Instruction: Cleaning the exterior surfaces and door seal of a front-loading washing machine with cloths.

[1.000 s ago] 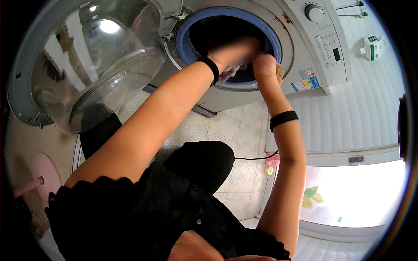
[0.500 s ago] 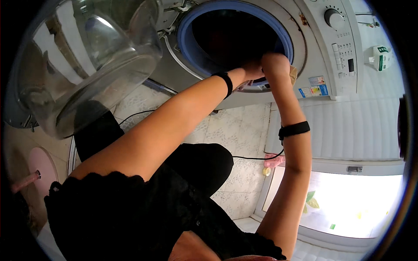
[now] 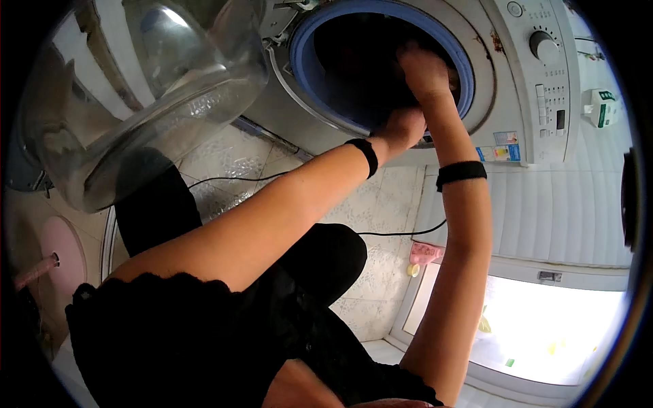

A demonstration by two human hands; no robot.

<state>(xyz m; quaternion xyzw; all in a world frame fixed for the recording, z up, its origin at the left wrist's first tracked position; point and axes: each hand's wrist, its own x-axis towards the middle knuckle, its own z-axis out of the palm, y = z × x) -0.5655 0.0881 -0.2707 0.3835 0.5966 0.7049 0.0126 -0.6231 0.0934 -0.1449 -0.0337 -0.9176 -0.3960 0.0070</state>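
A front-loading washing machine [image 3: 503, 109] stands before me, its round opening framed by a blue rim [image 3: 303, 58]. Inside that dark opening is my right hand [image 3: 425, 73], smeared by motion, so its fingers do not read clearly. A small tan patch [image 3: 453, 80], perhaps cloth, shows beside it. My left hand [image 3: 405, 126] is at the lower edge of the rim, close below the right wrist. It looks curled closed, and what it may hold is hidden. Darkness hides most of the drum's contents.
The clear bowl-shaped door [image 3: 170, 102] hangs wide open at the left. A pink round-based stand [image 3: 62, 255] is on the floor at lower left. Across the tiles [image 3: 347, 313] runs a black cable [image 3: 401, 234]. A white-and-green container [image 3: 601, 109] sits beyond the control panel.
My right hand has moved from the rim deeper into the opening. The left hand has shifted slightly right and down in the picture. The view has tilted a little.
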